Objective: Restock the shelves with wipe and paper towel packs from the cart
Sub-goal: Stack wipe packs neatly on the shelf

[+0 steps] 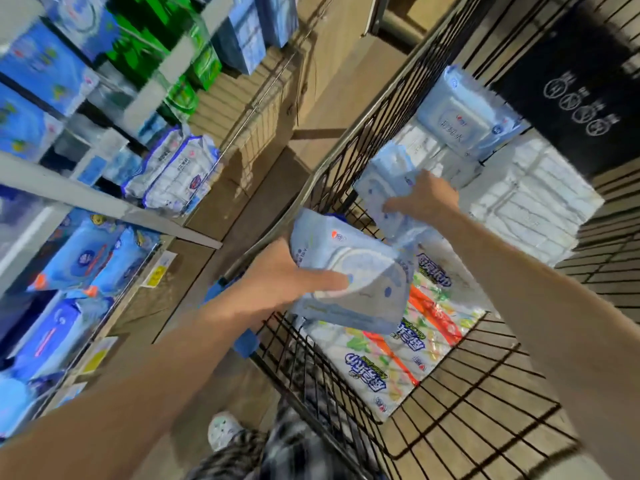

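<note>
At the bottom edge a shoe (221,432) shows, beside the near end of the cart (485,403). Both bare forearms reach up from the lower corners of the frame. The left hand (285,277) is clamped on a pale blue pack (356,271) of wipes in the middle of the frame. Its thumb lies across the face and the other fingers are hidden under it. This pack is held above the cart's left rim, with its long axis running from upper left to lower right. Below it, flat on the cart floor, lies a colourful towel pack (408,344).

Further in, the right hand (427,199) grips a second pack (384,181) of the same kind. Its fingertips sink into the wrapper, so I cannot see them well. Behind stand white packs (530,206) and a third pack (464,112), leaning at the upper right.

The shelves (114,206) fill the left of the frame, so the left hand is nearer to them, and I judge its pack must travel leftward. Everything is blurred. The prints are not readable, and I cannot tell which shelf has room.
</note>
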